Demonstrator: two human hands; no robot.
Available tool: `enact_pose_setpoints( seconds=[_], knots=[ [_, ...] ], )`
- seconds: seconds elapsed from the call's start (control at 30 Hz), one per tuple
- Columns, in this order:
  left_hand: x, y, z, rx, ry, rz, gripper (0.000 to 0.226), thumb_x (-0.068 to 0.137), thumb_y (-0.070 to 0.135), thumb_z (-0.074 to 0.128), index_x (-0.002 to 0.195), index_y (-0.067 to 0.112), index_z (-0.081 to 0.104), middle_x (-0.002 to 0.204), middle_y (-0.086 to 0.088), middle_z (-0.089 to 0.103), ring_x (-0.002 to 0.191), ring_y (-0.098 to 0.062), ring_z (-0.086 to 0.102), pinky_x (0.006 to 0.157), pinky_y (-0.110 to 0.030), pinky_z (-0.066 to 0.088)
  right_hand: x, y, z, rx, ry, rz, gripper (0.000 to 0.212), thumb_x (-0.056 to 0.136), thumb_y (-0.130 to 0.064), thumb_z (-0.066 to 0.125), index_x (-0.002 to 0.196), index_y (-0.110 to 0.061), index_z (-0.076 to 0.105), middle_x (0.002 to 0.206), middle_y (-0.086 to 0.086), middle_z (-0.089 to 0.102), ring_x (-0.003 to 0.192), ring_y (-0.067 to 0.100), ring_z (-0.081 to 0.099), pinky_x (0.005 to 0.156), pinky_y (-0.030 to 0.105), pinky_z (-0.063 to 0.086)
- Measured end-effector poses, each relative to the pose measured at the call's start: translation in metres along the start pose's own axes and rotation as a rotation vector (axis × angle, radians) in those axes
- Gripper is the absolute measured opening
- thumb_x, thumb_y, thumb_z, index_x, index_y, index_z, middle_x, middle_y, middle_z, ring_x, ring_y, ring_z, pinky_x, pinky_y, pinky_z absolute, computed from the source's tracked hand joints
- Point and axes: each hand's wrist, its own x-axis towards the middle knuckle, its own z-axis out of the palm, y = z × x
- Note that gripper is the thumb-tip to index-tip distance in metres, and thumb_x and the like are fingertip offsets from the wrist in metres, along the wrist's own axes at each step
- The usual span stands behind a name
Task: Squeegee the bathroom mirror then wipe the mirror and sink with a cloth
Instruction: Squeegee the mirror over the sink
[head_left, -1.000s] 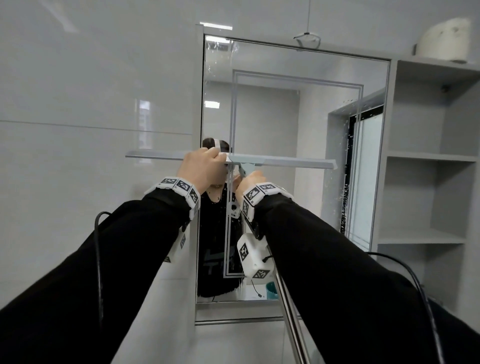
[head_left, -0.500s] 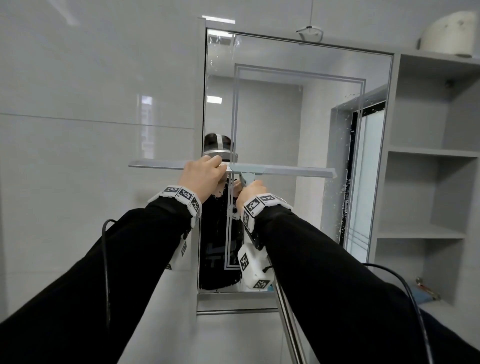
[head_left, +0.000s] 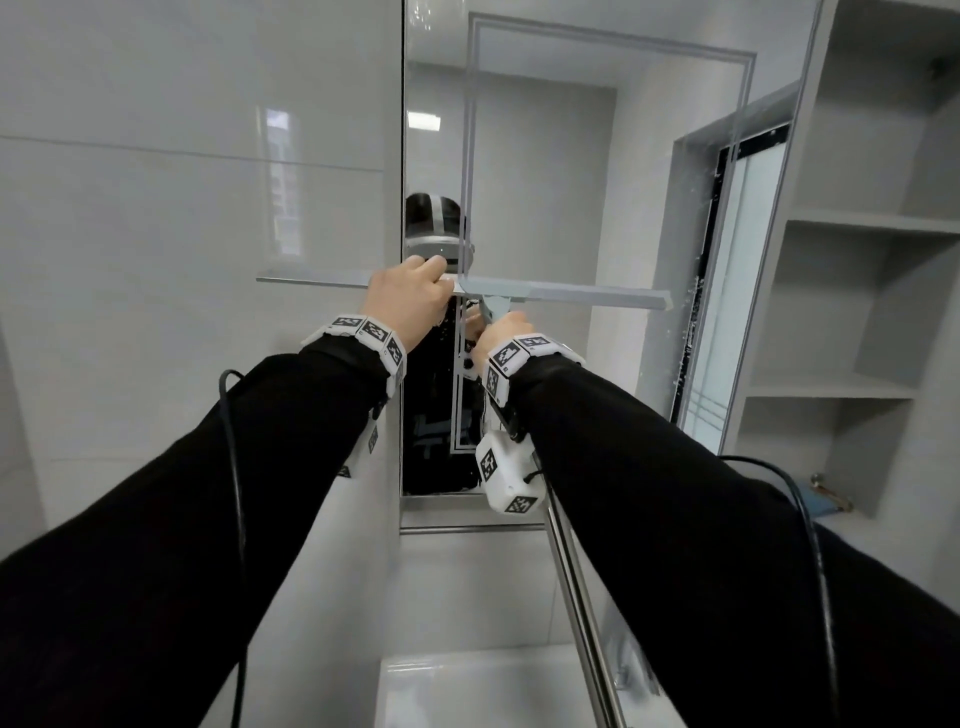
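Two hands on squeegee | blade level against mirror, mid-height | left hand fingers curled over blade | right hand fingers wrapped around handle

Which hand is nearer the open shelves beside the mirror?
Right. The right hand grips the squeegee handle, closer to the shelves at the mirror's right; the left hand holds the blade farther left.
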Motion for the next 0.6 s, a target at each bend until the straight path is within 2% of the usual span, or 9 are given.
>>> enact_pose_setpoints(
  seconds=[0.07, 0.13, 0.27, 0.33, 0.4, 0.47, 0.6],
  knots=[
    [-0.003, 0.001, 0.004, 0.006, 0.002, 0.004, 0.026, 0.096, 0.008, 0.035, 0.111, 0.007, 0.056, 0.124, -0.007, 0.049, 0.109, -0.026, 0.047, 0.062, -0.032, 0.037, 0.0, -0.001, 0.005, -0.022, 0.054, 0.076, 0.037, 0.096, -0.018, 0.049, 0.13, -0.003, 0.045, 0.127, 0.01, 0.058, 0.107, 0.022, 0.059, 0.076, 0.026, 0.045],
    [-0.008, 0.003, 0.008, 0.013, 0.015, 0.008, 0.026, 0.095, 0.005, 0.034, 0.111, 0.006, 0.054, 0.124, -0.008, 0.048, 0.11, -0.027, 0.047, 0.061, -0.033, 0.038, 0.0, 0.004, 0.012, -0.034, 0.056, 0.095, 0.036, 0.096, -0.016, 0.049, 0.129, -0.001, 0.043, 0.127, 0.01, 0.058, 0.114, 0.023, 0.058, 0.088, 0.028, 0.045],
    [-0.018, 0.006, 0.015, -0.007, 0.064, 0.011, 0.022, 0.091, 0.002, 0.041, 0.103, 0.004, 0.06, 0.121, -0.01, 0.055, 0.105, -0.028, 0.053, 0.058, -0.033, 0.042, -0.001, 0.015, 0.017, 0.007, 0.039, 0.053, 0.041, 0.097, -0.013, 0.047, 0.135, -0.003, 0.036, 0.132, 0.008, 0.054, 0.118, 0.022, 0.055, 0.084, 0.022, 0.041],
    [-0.025, 0.008, 0.011, 0.006, 0.101, 0.057, 0.013, 0.081, -0.001, 0.055, 0.086, 0.005, 0.066, 0.105, -0.009, 0.065, 0.091, -0.025, 0.062, 0.047, -0.028, 0.043, -0.003, 0.015, 0.018, 0.001, 0.027, 0.089, 0.039, 0.096, -0.013, 0.048, 0.132, -0.001, 0.037, 0.129, 0.01, 0.055, 0.116, 0.023, 0.057, 0.081, 0.023, 0.042],
    [-0.031, 0.011, 0.008, 0.055, 0.124, 0.113, 0.01, 0.067, 0.0, 0.069, 0.07, 0.01, 0.068, 0.088, -0.005, 0.07, 0.075, -0.02, 0.066, 0.038, -0.021, 0.04, -0.004, 0.018, 0.022, -0.029, 0.009, 0.128, 0.039, 0.095, -0.014, 0.051, 0.129, 0.001, 0.038, 0.127, 0.013, 0.056, 0.115, 0.025, 0.057, 0.086, 0.028, 0.044],
    [-0.037, 0.014, 0.008, 0.08, 0.107, 0.139, 0.012, 0.063, 0.002, 0.072, 0.066, 0.013, 0.068, 0.085, -0.002, 0.071, 0.071, -0.017, 0.067, 0.036, -0.019, 0.038, -0.006, 0.023, 0.027, -0.034, 0.007, 0.138, 0.04, 0.094, -0.015, 0.052, 0.128, 0.002, 0.037, 0.127, 0.014, 0.055, 0.116, 0.027, 0.057, 0.088, 0.031, 0.045],
    [-0.045, 0.019, 0.009, 0.068, 0.093, 0.135, 0.012, 0.065, 0.002, 0.069, 0.068, 0.013, 0.069, 0.088, -0.002, 0.071, 0.072, -0.017, 0.067, 0.035, -0.018, 0.037, -0.011, 0.034, 0.03, 0.017, -0.002, 0.089, 0.041, 0.095, -0.014, 0.049, 0.132, 0.0, 0.037, 0.129, 0.012, 0.054, 0.115, 0.025, 0.056, 0.075, 0.024, 0.036]
  ],
)
